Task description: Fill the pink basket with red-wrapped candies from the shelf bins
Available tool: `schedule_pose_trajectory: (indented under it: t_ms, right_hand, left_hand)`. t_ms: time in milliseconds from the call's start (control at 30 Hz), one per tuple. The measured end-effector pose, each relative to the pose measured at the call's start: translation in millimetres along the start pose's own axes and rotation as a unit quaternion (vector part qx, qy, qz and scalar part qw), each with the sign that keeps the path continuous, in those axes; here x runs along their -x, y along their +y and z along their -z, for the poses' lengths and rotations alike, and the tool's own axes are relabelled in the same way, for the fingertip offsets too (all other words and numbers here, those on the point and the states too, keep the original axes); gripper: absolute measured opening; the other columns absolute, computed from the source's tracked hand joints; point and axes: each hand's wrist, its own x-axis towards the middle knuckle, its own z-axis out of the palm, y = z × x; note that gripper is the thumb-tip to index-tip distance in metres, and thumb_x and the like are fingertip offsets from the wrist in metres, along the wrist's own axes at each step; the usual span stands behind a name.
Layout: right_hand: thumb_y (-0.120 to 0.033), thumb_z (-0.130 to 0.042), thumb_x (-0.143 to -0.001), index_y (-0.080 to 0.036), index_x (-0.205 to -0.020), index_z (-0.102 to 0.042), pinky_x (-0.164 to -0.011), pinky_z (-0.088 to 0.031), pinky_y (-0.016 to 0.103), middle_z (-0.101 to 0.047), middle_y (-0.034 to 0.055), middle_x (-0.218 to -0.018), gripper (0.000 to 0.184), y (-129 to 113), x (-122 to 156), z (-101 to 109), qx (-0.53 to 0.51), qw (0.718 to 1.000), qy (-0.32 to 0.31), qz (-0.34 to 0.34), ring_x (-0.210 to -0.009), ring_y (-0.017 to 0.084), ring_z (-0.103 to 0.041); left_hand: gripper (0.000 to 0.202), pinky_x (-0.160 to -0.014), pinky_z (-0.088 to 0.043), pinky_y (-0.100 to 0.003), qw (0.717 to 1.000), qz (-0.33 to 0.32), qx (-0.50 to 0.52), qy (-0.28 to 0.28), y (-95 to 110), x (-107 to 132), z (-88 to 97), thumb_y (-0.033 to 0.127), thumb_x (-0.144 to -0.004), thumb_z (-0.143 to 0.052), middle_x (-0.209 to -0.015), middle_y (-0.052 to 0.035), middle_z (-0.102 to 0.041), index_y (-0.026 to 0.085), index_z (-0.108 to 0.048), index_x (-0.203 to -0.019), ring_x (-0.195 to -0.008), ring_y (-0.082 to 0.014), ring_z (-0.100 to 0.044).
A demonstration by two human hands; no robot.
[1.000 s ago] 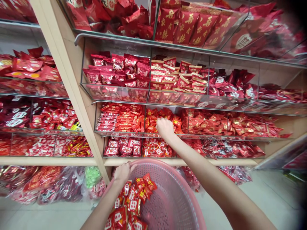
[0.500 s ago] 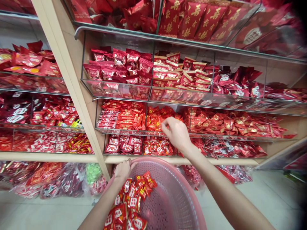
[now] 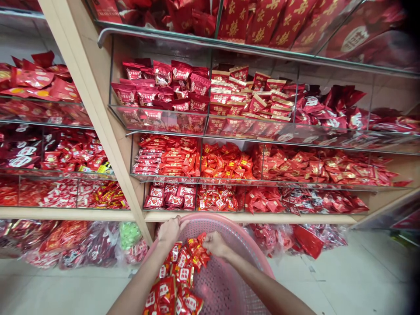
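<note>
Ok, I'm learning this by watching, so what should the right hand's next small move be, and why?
Probably to loosen its fingers: the right hand is inside the round pink perforated plastic basket, right at the small shiny red packets with yellow lettering, so anything held could rest there. Whether it holds one is unclear. The left hand grips the basket's edge.

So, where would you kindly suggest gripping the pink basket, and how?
I'd pinch the basket rim at its far right, coming from above, fingers outside and thumb inside: the curved edge lies bare there, while the left hand grips its left.
</note>
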Motion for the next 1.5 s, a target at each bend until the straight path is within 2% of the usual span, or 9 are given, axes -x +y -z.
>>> schedule_pose_trajectory:
  t_ms: [167,267,367,500,667,800,900,1200,1500]
  right_hand:
    - [-0.013,-0.051,-0.063,-0.016,-0.048,-0.051,-0.042,-0.030,0.017,-0.048,-0.0067,-0.038,0.015,14.7,-1.7,-13.1,-0.062,0.997,-0.003,-0.045,-0.038,0.007,-0.044]
    - [-0.017,-0.055,-0.064,-0.015,-0.050,-0.056,-0.046,-0.032,0.017,-0.053,-0.0053,-0.044,0.014,8.5,-0.5,-11.9,-0.007,0.999,0.031,0.000,-0.044,0.007,-0.047]
    - [-0.022,-0.054,-0.068,-0.016,-0.054,-0.059,-0.051,-0.033,0.018,-0.059,-0.0028,-0.053,0.016,-12.4,6.3,3.2,0.065,0.993,0.069,0.075,-0.051,0.009,-0.051]
    - [-0.022,-0.048,-0.076,-0.017,-0.065,-0.061,-0.055,-0.035,0.020,-0.062,-0.0003,-0.062,0.017,-64.2,21.9,47.2,0.113,0.969,0.112,0.189,-0.058,0.010,-0.053]
    - [-0.026,-0.041,-0.084,-0.019,-0.075,-0.058,-0.062,-0.035,0.023,-0.062,0.0016,-0.076,0.021,-142.6,34.4,122.0,0.190,0.906,0.218,0.308,-0.067,0.012,-0.052]
    - [-0.030,-0.044,-0.084,-0.017,-0.085,-0.055,-0.074,-0.032,0.032,-0.061,0.0086,-0.087,0.017,-186.3,22.8,169.1,0.360,0.810,0.370,0.278,-0.086,0.021,-0.048]
    - [-0.032,-0.050,-0.080,-0.014,-0.091,-0.053,-0.080,-0.027,0.040,-0.061,0.0135,-0.089,0.021,-200.5,1.7,185.1,0.453,0.758,0.414,0.222,-0.091,0.026,-0.045]
    - [-0.031,-0.051,-0.077,-0.011,-0.097,-0.050,-0.087,-0.017,0.046,-0.064,0.0127,-0.080,0.029,-201.7,-39.1,183.4,0.439,0.783,0.411,0.159,-0.088,0.027,-0.051]
    - [-0.037,-0.045,-0.078,-0.018,-0.104,-0.047,-0.084,-0.022,0.042,-0.062,0.0054,-0.082,0.032,-205.0,-16.4,200.6,0.257,0.820,0.463,0.215,-0.087,0.022,-0.049]
  left_hand:
    - [0.068,-0.067,-0.048,-0.038,1.000,-0.001,-0.005,0.009,0.0,-0.7,-0.7,0.066,-0.078,-0.018,-0.084,-0.0144,-0.067,0.016,-0.058,-0.098,-0.079,-0.0279,-0.064]
    - [0.066,-0.066,-0.048,-0.038,1.000,-0.001,-0.009,0.016,-0.3,-0.1,-0.2,0.065,-0.078,-0.018,-0.081,-0.0133,-0.067,0.017,-0.058,-0.097,-0.078,-0.0282,-0.064]
    - [0.064,-0.066,-0.048,-0.036,1.000,-0.005,-0.010,0.015,-0.8,0.3,0.6,0.065,-0.079,-0.017,-0.080,-0.0123,-0.067,0.018,-0.057,-0.096,-0.077,-0.0271,-0.065]
    - [0.063,-0.067,-0.047,-0.035,1.000,0.002,0.003,0.002,-1.2,-0.3,0.8,0.065,-0.079,-0.018,-0.083,-0.0119,-0.067,0.019,-0.057,-0.097,-0.078,-0.0252,-0.064]
    - [0.064,-0.069,-0.046,-0.032,1.000,0.004,0.017,-0.003,-1.1,-0.7,-0.1,0.066,-0.078,-0.018,-0.085,-0.0120,-0.067,0.018,-0.057,-0.097,-0.082,-0.0244,-0.064]
    - [0.065,-0.069,-0.046,-0.034,1.000,0.004,0.013,0.005,-0.8,-0.3,-0.9,0.067,-0.078,-0.018,-0.085,-0.0122,-0.067,0.018,-0.057,-0.097,-0.081,-0.0249,-0.064]
    - [0.064,-0.068,-0.046,-0.034,1.000,0.002,0.012,0.007,-0.3,0.0,-0.9,0.066,-0.078,-0.019,-0.085,-0.0123,-0.067,0.018,-0.056,-0.097,-0.081,-0.0246,-0.064]
    - [0.064,-0.067,-0.047,-0.034,1.000,0.005,0.002,0.006,0.1,0.6,0.0,0.065,-0.079,-0.018,-0.085,-0.0125,-0.067,0.017,-0.057,-0.096,-0.080,-0.0263,-0.064]
    - [0.064,-0.069,-0.046,-0.034,1.000,0.005,0.011,-0.006,1.3,2.8,5.4,0.065,-0.079,-0.018,-0.086,-0.0128,-0.067,0.018,-0.057,-0.096,-0.080,-0.0249,-0.064]
